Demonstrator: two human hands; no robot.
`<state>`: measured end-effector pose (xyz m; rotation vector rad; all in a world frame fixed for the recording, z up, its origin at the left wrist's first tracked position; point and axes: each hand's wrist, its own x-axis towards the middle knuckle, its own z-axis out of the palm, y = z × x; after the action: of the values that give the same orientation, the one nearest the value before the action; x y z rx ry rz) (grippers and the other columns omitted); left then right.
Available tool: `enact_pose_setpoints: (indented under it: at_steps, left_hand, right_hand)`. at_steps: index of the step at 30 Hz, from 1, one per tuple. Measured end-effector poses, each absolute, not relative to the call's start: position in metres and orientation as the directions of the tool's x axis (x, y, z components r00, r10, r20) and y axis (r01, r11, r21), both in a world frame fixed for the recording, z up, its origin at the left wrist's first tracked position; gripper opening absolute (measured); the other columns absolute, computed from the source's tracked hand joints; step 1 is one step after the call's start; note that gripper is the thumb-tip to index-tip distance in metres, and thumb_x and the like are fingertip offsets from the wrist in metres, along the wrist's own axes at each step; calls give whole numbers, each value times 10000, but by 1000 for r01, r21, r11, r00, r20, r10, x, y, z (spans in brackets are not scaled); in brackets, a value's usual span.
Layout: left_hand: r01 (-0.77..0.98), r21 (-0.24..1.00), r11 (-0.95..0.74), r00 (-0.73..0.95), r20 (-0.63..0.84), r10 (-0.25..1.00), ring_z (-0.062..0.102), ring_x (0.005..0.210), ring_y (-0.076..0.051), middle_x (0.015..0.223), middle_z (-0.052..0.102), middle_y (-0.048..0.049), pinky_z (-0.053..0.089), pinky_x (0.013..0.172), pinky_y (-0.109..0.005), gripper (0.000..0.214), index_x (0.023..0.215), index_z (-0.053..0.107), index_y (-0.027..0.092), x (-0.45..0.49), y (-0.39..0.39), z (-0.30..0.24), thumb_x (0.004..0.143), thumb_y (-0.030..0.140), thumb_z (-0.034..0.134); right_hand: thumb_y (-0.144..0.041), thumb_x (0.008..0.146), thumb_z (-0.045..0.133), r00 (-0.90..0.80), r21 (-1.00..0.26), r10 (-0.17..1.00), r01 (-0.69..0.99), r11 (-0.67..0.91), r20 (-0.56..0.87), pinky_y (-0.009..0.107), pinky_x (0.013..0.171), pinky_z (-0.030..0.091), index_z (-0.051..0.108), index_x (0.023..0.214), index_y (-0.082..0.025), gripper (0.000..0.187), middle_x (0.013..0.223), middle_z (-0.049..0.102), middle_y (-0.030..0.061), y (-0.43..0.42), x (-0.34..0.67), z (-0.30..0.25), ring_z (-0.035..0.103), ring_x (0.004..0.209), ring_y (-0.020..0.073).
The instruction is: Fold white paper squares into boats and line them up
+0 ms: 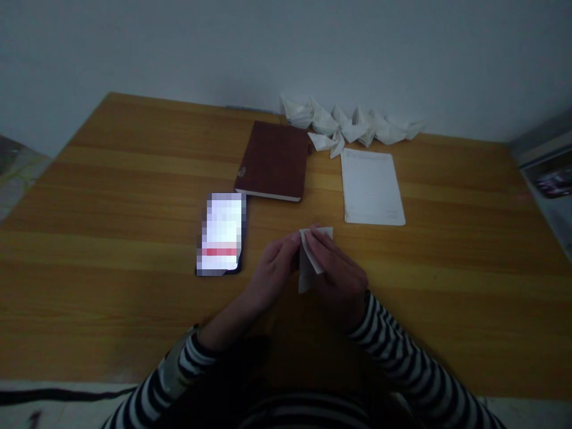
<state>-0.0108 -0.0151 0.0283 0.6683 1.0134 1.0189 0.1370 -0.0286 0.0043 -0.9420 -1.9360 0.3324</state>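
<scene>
A folded piece of white paper point(307, 271) is held between my two hands, above the near middle of the table. My left hand point(274, 265) pinches its left edge with thumb and fingers. On the other side, my right hand point(339, 274) grips the paper, its fingers lying over the upper folds. Part of the paper is hidden behind the right fingers. Beyond my hands, a stack of lined white paper sheets point(373, 187) lies flat to the right. Several folded white paper figures point(348, 124) stand in a row by the wall.
A dark red notebook point(273, 161) lies shut on the wooden table point(134, 238). Left of my hands is a phone point(221, 232) with its screen lit and blurred. The table's back edge meets a pale wall point(223, 47). A shelf-like object point(547, 161) stands at the right edge.
</scene>
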Motion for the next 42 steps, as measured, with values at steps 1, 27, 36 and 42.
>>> enact_pose_setpoints:
  at_steps: [1,27,36,42]
  left_hand:
    - [-349,846,402,176,-362,915,591,749,-156,797,686,-29,486,714,-257,294,917,752,188,-11,-15,28,913,429,584]
    - [-271,865,422,160,-392,906,587,695,-135,700,647,-23,490,692,-269,368,730,673,153,-15,-14,29,906,462,578]
    - [-151,927,343,115,-328,938,423,506,-66,549,526,37,329,488,-201,414,597,590,152,-16,-7,30,907,426,591]
    - [-366,787,497,207,-451,868,536,575,-85,609,606,18,438,599,-214,323,678,659,146,-21,-2,30,845,422,670]
  right_hand:
    - [-62,952,467,-263,-577,741,489,654,618,470,1106,516,383,1512,-264,601,1441,554,29,-29,136,5,560,1315,225]
    - [-78,983,446,-369,-532,676,423,733,637,514,1119,482,467,1462,-172,489,1398,595,119,-31,143,5,507,1363,245]
    - [-94,1003,408,-403,-529,680,431,731,612,500,1132,471,424,1489,-175,493,1438,555,117,-29,139,3,463,1394,238]
    - [-98,1002,386,-414,-555,702,430,712,579,486,1137,466,386,1510,-175,514,1474,520,111,-24,139,0,426,1417,233]
